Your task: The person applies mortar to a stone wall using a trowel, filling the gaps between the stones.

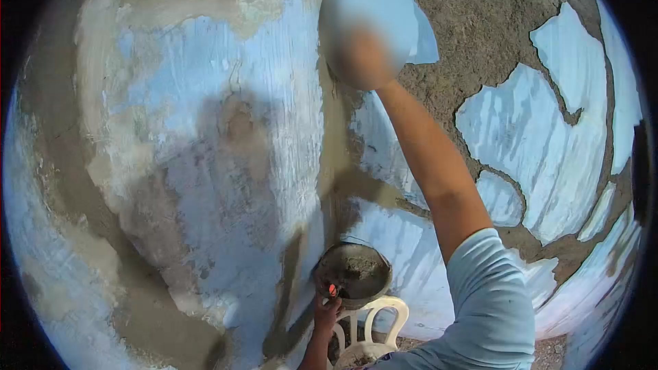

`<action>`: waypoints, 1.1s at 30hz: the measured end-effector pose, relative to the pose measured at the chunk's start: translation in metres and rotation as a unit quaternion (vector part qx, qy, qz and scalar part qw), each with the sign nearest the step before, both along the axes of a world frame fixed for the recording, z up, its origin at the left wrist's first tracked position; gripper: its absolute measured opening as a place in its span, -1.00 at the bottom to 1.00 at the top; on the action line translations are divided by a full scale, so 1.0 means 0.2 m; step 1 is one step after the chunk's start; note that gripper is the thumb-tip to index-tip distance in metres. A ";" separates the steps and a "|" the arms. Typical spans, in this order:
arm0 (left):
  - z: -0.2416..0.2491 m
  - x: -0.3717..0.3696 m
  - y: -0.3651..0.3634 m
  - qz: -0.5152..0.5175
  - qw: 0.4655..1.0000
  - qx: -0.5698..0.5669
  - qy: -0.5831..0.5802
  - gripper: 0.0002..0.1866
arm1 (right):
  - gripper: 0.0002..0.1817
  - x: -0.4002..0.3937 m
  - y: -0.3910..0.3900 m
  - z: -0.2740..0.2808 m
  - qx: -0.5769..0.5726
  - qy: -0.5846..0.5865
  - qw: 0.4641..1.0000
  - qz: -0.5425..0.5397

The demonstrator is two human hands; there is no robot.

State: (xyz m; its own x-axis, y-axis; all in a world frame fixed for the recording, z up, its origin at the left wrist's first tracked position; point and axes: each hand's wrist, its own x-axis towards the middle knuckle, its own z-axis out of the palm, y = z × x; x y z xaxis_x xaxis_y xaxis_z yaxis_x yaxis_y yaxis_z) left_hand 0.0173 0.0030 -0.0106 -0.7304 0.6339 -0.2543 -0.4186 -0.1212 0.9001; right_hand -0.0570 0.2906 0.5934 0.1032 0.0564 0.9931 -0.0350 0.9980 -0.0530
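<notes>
My left hand [325, 314] is closed on the near-left rim of a dark round bowl [381, 290] and holds it low against the wall. Grey wet mortar [358, 267] lies inside the bowl. A small red piece [333, 290] shows beside my left fingers; I cannot make out what it belongs to. My right arm stretches up to the wall [226, 48], and my right hand [370, 58] is at the upper part of it, beside a vertical band of grey mortar [334, 144]. A blur covers the right hand, so its fingers and anything in them are hidden.
A white plastic chair [394, 308] stands below the bowl, close to the wall. Patches of peeling blue paint [541, 144] and bare rough plaster [480, 27] cover the right side. Filled grey strips [151, 301] run across the left side, where a shadow falls.
</notes>
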 end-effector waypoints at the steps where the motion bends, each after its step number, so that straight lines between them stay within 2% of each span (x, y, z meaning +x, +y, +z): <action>1: -0.01 0.00 0.00 0.002 1.000 -0.010 0.010 -0.05 | -0.59 0.01 -0.02 0.01 0.002 -0.016 1.000 -0.012; 5: 0.05 0.02 -0.01 -0.004 1.000 -0.016 0.007 -0.10 | -0.50 0.00 -0.13 0.00 -0.021 -0.062 0.994 -0.088; 6: 0.08 0.03 -0.02 -0.008 1.000 -0.010 -0.005 -0.10 | -0.60 -0.03 -0.14 0.01 -0.013 -0.073 0.993 -0.093; 10: 0.04 0.00 -0.01 -0.012 0.999 -0.047 -0.009 -0.08 | -0.59 -0.06 -0.21 0.02 -0.083 -0.132 0.985 -0.072; 15: 0.10 0.01 -0.02 -0.006 1.000 -0.016 -0.007 -0.04 | -0.63 -0.09 -0.17 0.05 -0.040 -0.116 0.990 -0.073; 17: -0.07 -0.04 0.02 -0.008 1.000 0.002 0.019 -0.03 | -0.71 -0.09 -0.16 0.03 -0.011 -0.092 0.992 -0.084; 21: 0.03 0.02 0.00 0.011 0.999 -0.011 0.030 -0.06 | -0.63 0.04 -0.19 -0.05 -0.004 -0.128 0.991 -0.040; 24: -0.15 -0.06 0.04 -0.005 1.000 -0.016 -0.012 -0.07 | -0.67 0.18 -0.23 -0.17 -0.036 -0.135 0.990 0.036; 26: -0.15 -0.05 0.03 -0.005 1.000 0.006 0.011 -0.06 | -0.67 0.26 -0.24 -0.20 -0.069 -0.140 0.981 0.115; 29: -0.11 -0.03 0.04 0.044 0.998 -0.025 -0.038 -0.09 | -0.69 0.23 -0.15 -0.16 -0.062 -0.054 0.993 0.087; 30: -0.11 -0.04 0.02 0.026 1.000 -0.009 -0.013 -0.08 | -0.67 0.29 -0.22 -0.10 -0.111 -0.088 0.985 0.096; 32: -0.09 -0.05 0.01 -0.012 0.999 0.026 0.038 -0.06 | -0.66 0.25 -0.14 -0.01 -0.075 -0.092 0.991 0.066; 33: -0.05 -0.04 0.01 -0.016 1.000 0.014 0.022 -0.05 | -0.65 0.21 -0.09 0.05 -0.056 -0.095 0.993 0.051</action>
State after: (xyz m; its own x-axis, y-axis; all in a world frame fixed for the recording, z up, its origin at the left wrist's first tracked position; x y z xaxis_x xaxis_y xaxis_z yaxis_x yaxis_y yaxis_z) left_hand 0.0099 0.0044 -0.0206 -0.7201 0.6631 -0.2043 -0.3829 -0.1342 0.9140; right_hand -0.0152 0.2726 0.6032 -0.0966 0.1687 0.9809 -0.1134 0.9772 -0.1792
